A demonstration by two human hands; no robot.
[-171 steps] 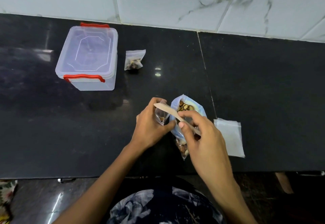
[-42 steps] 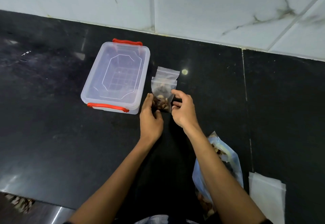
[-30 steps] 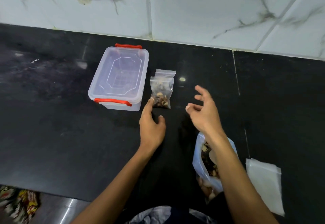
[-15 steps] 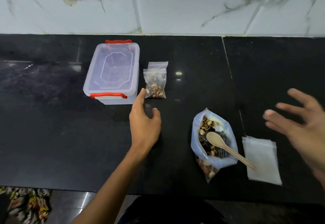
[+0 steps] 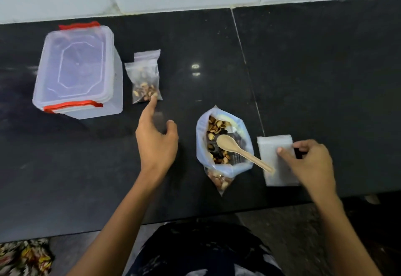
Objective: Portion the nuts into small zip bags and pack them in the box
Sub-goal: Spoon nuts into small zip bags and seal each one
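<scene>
The dark worktop (image 5: 303, 69) carries everything. At ten o'clock on it stands the clear box (image 5: 76, 71), lid on and red clips down, so nothing is packed in it yet. At centre lies the big bag of nuts (image 5: 223, 145), mouth propped wide open with the wooden spoon (image 5: 240, 152) resting across it, ready for the next scoop. At four o'clock sits the stack of empty zip bags (image 5: 271, 160). Just right of the box, the filled small bags (image 5: 146, 78) lie flat, parked to await packing. The left hand (image 5: 156, 143) reaches toward eleven o'clock, forefinger straight and touching their lower corner. The right hand (image 5: 310, 163) has thumb and fingers curled on the empty stack, apparently pinching the top bag free.
</scene>
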